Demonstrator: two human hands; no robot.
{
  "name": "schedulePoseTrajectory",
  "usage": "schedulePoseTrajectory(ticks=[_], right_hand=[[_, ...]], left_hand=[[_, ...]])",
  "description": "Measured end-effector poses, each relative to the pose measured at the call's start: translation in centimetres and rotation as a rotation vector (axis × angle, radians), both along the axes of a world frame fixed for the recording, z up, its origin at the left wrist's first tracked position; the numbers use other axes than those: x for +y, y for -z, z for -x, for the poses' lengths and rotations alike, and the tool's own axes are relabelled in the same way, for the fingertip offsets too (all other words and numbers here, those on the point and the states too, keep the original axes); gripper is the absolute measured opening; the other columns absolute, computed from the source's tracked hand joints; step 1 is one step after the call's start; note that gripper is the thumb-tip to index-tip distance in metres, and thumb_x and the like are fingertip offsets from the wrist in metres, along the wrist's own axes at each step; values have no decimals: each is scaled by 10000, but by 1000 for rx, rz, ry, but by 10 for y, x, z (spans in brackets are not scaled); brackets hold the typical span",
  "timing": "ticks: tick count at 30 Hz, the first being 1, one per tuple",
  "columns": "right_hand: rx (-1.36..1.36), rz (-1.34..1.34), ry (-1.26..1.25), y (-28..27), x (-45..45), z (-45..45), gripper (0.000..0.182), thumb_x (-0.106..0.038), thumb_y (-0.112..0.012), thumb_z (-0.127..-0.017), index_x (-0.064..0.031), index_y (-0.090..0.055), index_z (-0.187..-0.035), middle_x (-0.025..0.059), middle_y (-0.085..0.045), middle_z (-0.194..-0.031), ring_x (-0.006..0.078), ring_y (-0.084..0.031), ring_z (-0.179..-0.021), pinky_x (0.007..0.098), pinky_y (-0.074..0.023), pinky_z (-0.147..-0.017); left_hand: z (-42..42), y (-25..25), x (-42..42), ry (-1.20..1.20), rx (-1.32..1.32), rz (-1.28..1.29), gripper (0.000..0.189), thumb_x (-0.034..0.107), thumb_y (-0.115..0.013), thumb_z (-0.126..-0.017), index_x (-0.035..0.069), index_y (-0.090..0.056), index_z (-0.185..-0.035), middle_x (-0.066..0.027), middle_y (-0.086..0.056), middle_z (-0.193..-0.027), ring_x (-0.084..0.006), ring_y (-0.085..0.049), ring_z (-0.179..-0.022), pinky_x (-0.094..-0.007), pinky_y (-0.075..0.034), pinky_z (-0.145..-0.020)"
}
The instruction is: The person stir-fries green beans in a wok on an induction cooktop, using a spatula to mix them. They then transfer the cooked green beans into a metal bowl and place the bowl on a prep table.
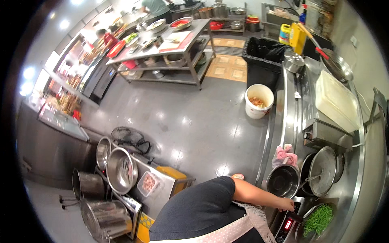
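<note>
My left hand (286,204) reaches over the front control panel of an induction cooker (278,223), fingers bunched at its far end. Whether they grip a knob there is hidden. The panel has a lit red display (287,224). On the cooker sits a pan (300,232) of cut green vegetable stalks (318,219), its black handle (294,216) pointing at me, just beside the hand. Beyond the hand stands a dark-bottomed steel pot (283,182). A wire strainer (323,171) rests over another pot. My right hand is out of view.
A pink cloth (285,156) lies on the steel counter (349,182). A white bucket (259,101) and a lined black bin (264,66) stand on the floor. Opposite are steel bowls (121,170), tall pots (106,217) and a meat tub (149,183). Two people work farther off.
</note>
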State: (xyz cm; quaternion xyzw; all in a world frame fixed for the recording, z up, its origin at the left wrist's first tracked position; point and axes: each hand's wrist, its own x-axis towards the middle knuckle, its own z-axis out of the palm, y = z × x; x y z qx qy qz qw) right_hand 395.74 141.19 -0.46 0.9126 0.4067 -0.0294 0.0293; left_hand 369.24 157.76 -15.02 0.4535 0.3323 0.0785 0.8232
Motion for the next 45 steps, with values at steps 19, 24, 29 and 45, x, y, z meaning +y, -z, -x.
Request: schedulePoseTrajectory(ticks=[19,24,29,45], right_hand=[[43,-295,134,22,10,-51,397,-38,-445,-712,-57,-573,-1087,219,-579,-989,369,-564,-889,406,-447,-776],[-250,94,-148,8,-39,15,460,-14,-490,-705,-134,-551,-1145,156,-538,-768,300,-592,-643,392,-484,-580],[-240,143,-58,-60,-70,81,474,-14,-484,-704,-115,-527,-1165,136,-532,-745,284,-600,-623,372,-481,-516],[-191,-27,224,51,-63,46,495,0,-477,-709,-165,-526,-1174,170,-562,-770,321,-594,-661,408,-486,-584]], left_hand=[[-29,-4,11,193,-120,442,261,261,-495,-869,89,-509,-1065,-41,-597,-899,-128,-599,-673,-209,-490,-511],[-30,-9,4,209,-121,428,249,274,-513,-878,57,-530,-1000,-27,-600,-876,-82,-528,-574,-182,-410,-439],[-19,-8,5,183,-94,437,248,275,-518,-877,66,-525,-1010,-27,-601,-893,-70,-478,-560,-183,-371,-430],[-15,-14,4,119,-21,382,429,326,-516,-872,45,-426,-1184,-46,-542,-1009,-115,-540,-783,-262,-446,-659]])
